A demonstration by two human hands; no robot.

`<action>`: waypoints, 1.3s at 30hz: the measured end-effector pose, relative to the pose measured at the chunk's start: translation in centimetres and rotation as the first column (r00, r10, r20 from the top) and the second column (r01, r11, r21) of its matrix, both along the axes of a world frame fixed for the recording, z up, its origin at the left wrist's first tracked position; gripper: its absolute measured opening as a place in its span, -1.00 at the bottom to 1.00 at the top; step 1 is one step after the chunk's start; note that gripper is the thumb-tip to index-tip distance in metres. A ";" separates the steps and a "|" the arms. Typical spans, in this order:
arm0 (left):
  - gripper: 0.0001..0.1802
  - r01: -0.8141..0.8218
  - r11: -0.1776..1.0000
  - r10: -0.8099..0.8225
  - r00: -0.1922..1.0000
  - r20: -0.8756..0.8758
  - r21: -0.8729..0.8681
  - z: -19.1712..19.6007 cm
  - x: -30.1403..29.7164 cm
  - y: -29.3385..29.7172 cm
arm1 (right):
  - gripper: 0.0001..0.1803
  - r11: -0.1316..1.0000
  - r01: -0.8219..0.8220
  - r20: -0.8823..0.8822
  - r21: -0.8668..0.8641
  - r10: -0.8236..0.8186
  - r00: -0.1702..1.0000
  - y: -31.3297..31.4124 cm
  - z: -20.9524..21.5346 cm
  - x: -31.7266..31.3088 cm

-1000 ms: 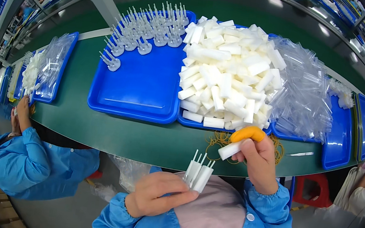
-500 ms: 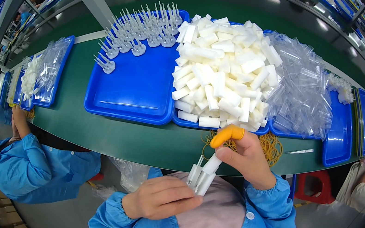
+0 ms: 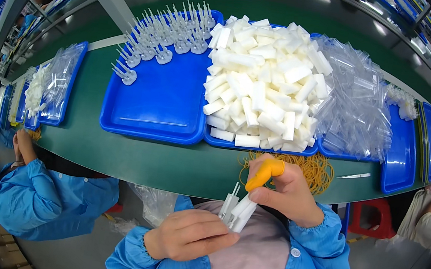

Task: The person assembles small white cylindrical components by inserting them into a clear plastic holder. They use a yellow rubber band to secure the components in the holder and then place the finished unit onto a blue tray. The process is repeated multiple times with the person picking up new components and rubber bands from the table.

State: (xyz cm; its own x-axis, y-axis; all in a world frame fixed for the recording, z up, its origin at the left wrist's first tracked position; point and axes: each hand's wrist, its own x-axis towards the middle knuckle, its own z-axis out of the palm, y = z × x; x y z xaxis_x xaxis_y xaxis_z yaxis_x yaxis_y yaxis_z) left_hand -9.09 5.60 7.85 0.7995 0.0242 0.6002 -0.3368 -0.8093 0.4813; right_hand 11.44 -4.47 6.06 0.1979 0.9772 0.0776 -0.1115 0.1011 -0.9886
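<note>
Green covered the long workbench (image 3: 130, 155) that curved across the middle of the frame, with blue trays (image 3: 158, 110) lined along it. At lower centre, the left hand (image 3: 187, 235) was closed around the base of a small white plastic part (image 3: 235, 211) with thin upright prongs, holding it just in front of the chest. The right hand (image 3: 287, 191), immediately to the right and slightly above, pinched the same part from the other side; its forefinger wore an orange finger cot (image 3: 264, 173) that pressed down on the part's top. Just behind the right hand lay a heap of yellow rubber bands (image 3: 315, 168) on the bench. Above centre, one tray held a pile of white tubes (image 3: 263, 91), clear plastic bags (image 3: 357, 105) lay right of it, and pronged parts (image 3: 166, 34) stood in rows at upper left. A co-worker in a blue smock (image 3: 41, 198) sat at lower left.
</note>
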 end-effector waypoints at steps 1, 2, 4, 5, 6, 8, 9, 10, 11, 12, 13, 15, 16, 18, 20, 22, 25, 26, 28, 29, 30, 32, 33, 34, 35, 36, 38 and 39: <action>-0.64 -0.011 1.000 0.010 1.000 0.015 0.019 0.0 0.0 0.0 | -0.85 1.000 -0.022 -0.015 0.022 0.023 1.000 0.0 0.0 -0.1; -0.63 -0.018 0.999 0.017 0.999 0.030 0.037 0.1 0.1 -0.1 | -0.85 0.998 -0.041 -0.031 0.044 0.043 0.999 0.0 -0.2 -0.2; -0.61 -0.037 0.999 0.035 0.997 0.072 0.034 0.0 0.2 -0.2 | -0.84 0.997 -0.062 -0.052 0.055 0.065 0.997 -0.1 -0.1 -0.5; -0.60 -0.047 0.999 0.045 0.994 0.103 0.013 -0.3 0.3 -0.2 | -0.83 0.997 -0.063 -0.055 0.045 0.066 0.996 -0.1 0.0 -0.6; -0.59 -0.055 0.998 0.056 0.990 0.133 -0.007 -0.5 0.4 -0.1 | -0.83 0.997 -0.065 -0.058 0.036 0.067 0.996 -0.1 0.2 -0.7; -0.61 -0.116 0.993 0.121 0.972 0.202 -0.038 -1.0 0.1 -0.2 | -0.84 0.996 -0.084 -0.003 0.025 0.084 0.996 -0.4 0.1 -1.2; -0.61 -0.144 0.988 0.154 0.960 0.235 -0.056 -1.2 0.1 -0.2 | -0.84 0.996 -0.092 0.024 0.019 0.092 0.995 -0.5 0.1 -1.4; -0.61 -0.187 0.976 0.210 0.945 0.252 -0.113 -1.3 0.4 -0.3 | -0.84 0.999 -0.045 0.013 0.025 0.044 0.999 -0.7 0.1 -1.5; -0.59 -0.231 0.958 0.270 0.926 0.265 -0.168 -1.5 0.7 -0.4 | -0.84 0.999 0.000 0.001 0.032 0.000 1.000 -0.8 0.1 -1.7; -0.57 -0.272 0.936 0.328 0.904 0.273 -0.224 -1.6 1.0 -0.5 | -0.84 0.998 0.045 -0.012 0.038 -0.045 0.999 -0.9 0.0 -1.9; -0.56 -0.256 0.903 0.329 0.928 0.175 -0.344 -1.5 1.2 -0.4 | -0.84 0.995 0.091 -0.024 0.044 -0.090 0.996 -0.9 0.0 -1.9; -0.54 -0.258 0.788 0.296 0.955 -0.023 -0.559 -0.8 1.4 -0.2 | -0.83 0.984 0.159 0.052 0.079 -0.163 0.985 -1.0 0.3 -1.3; -0.60 -0.273 0.733 0.271 0.957 -0.100 -0.623 -0.5 1.5 -0.3 | -0.83 0.976 0.192 0.090 0.099 -0.201 0.976 -1.0 0.5 -1.1; -0.62 -0.267 0.732 0.216 0.963 -0.158 -0.626 -1.0 1.9 -0.4 | -0.82 0.976 0.204 0.116 0.071 -0.211 0.971 -1.1 0.6 -1.0; -0.66 -0.262 0.713 0.177 0.965 -0.194 -0.651 -1.6 2.1 -0.3 | -0.80 0.965 0.244 0.175 0.093 -0.257 0.950 -1.1 0.8 -0.9; -0.68 -0.255 0.672 0.152 0.966 -0.208 -0.695 -2.2 1.9 -0.3 | -0.76 0.937 0.305 0.261 0.169 -0.341 0.903 -0.9 1.0 -0.6; -0.71 -0.259 0.582 0.203 0.964 -0.170 -0.771 -3.2 1.6 0.0 | -0.67 0.788 0.528 0.628 0.316 -0.591 0.506 -0.7 1.2 1.1; -0.72 -0.264 0.572 0.211 0.962 -0.172 -0.777 -3.2 1.6 0.0 | -0.62 0.764 0.514 0.766 0.390 -0.579 0.279 -0.6 0.9 2.0; -0.74 -0.274 0.552 0.227 0.958 -0.174 -0.788 -3.0 1.8 0.2 | -0.63 0.788 0.488 0.855 0.375 -0.497 0.146 0.0 0.9 2.7; -0.75 -0.274 0.550 0.218 0.959 -0.181 -0.789 -2.9 1.8 0.2 | -0.64 0.800 0.478 0.890 0.363 -0.449 0.076 0.2 0.8 3.0; -0.77 -0.275 0.548 0.211 0.959 -0.188 -0.790 -2.8 1.9 0.1 | -0.67 0.799 0.481 0.896 0.361 -0.440 0.059 0.4 0.3 3.2; -0.78 -0.284 0.560 0.215 0.957 -0.195 -0.778 -2.8 2.0 0.0 | -0.67 0.789 0.458 0.880 0.410 -0.475 0.031 0.4 -0.5 3.7; -0.77 -0.293 0.575 0.226 0.954 -0.196 -0.764 -2.8 2.0 -0.1 | -0.67 0.784 0.443 0.870 0.435 -0.493 0.019 0.4 -0.7 4.0; -0.77 -0.301 0.590 0.237 0.952 -0.196 -0.749 -2.7 2.1 -0.1 | -0.68 0.754 0.473 0.844 0.456 -0.535 0.038 0.2 -0.7 4.2; -0.76 -0.335 0.628 0.274 0.940 -0.203 -0.703 -2.7 2.1 -0.1 | -0.70 0.723 0.503 0.817 0.474 -0.573 0.054 -0.1 -0.6 4.4; -0.76 -0.367 0.663 0.311 0.928 -0.206 -0.652 -2.5 2.1 -0.2 | -0.71 0.690 0.534 0.788 0.488 -0.611 0.069 -0.4 -0.5 4.5; -0.75 -0.410 0.737 0.365 0.911 -0.193 -0.537 -2.3 2.1 -0.5 | -0.76 0.671 0.662 0.625 0.333 -0.683 0.378 -1.1 0.4 4.5; -0.74 -0.419 0.776 0.382 0.907 -0.177 -0.472 -2.2 2.1 -0.7 | -0.79 0.671 0.702 0.500 0.239 -0.705 0.504 -1.4 0.7 4.4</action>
State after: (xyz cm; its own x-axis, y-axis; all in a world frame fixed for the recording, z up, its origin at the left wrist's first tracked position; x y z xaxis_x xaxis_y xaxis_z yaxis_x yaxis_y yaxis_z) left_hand -7.00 4.86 5.63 0.6895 0.6256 0.3651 0.0132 -0.5148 0.8572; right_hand 15.84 -5.87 6.75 0.7466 0.5341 0.3967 0.5126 -0.0817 -0.8547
